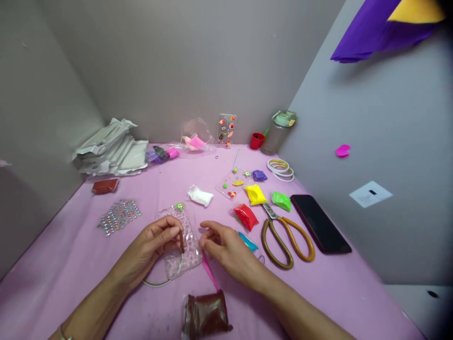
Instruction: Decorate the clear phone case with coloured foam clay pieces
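Covering the table, the smooth pink cloth spreads beneath everything I work on. At the back left I see a stack of pale, crinkled plastic packets, piled unevenly. On my right lie scissors with big looped brown handles and metal blades, beside a flat black phone with a glossy screen. Between my hands rests the clear case, a rounded rectangle with a bumpy, rippled texture, glassy where it catches light; a small green flower sits near its far edge. Close to me, the brown packet looks plump and shiny under its wrinkled film. Farther off, soft pillow-shaped pouches in red, yellow and white share that film gloss. A thin pink stick slants below my right hand, whose fingers curl beside the case; I can't tell whether they hold the stick. Smallest is the brown strip, slim, matte and nearly upright, pinched between the thumb and fingers of my left hand, above the case.
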Tool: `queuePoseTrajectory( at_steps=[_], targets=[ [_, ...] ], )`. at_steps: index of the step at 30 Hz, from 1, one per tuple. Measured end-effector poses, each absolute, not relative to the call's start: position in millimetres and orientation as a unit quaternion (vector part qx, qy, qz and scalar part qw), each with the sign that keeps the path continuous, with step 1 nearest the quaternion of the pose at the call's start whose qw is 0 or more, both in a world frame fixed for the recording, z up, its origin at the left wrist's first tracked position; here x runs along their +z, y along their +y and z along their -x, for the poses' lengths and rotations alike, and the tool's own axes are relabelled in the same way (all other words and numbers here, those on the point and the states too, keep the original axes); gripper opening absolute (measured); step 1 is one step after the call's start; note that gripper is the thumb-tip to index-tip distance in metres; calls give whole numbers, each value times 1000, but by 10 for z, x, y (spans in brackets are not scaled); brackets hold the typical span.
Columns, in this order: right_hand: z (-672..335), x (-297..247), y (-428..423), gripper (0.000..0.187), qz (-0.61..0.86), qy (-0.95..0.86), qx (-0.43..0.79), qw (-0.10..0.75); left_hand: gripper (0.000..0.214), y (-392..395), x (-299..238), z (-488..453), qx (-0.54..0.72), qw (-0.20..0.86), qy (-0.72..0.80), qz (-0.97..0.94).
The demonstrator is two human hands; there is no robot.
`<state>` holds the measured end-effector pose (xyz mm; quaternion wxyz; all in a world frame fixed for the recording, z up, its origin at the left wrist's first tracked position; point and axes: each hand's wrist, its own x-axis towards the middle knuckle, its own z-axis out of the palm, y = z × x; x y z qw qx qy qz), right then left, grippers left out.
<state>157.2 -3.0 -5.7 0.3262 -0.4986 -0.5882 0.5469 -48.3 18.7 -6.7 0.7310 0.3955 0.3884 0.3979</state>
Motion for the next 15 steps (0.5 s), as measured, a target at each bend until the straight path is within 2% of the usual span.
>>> queuePoseTrajectory(
  at_steps=[3, 6, 11, 15],
  targets=[
    [-1528, -89, 18, 42, 469, -472, 647, 372, 15, 173, -76, 489, 388, 730, 390, -407],
    [-1483, -129, 26, 53, 457, -389, 696, 394, 14, 157, -80, 515, 379, 728, 394, -414],
    [-1483, -175, 8, 45, 382, -328, 791, 347, 9, 135, 13, 599, 370, 686, 414, -469],
    [-1483, -118, -14, 31, 395, -335, 791, 326, 13, 98, 141, 666, 350, 683, 385, -512]
  ],
)
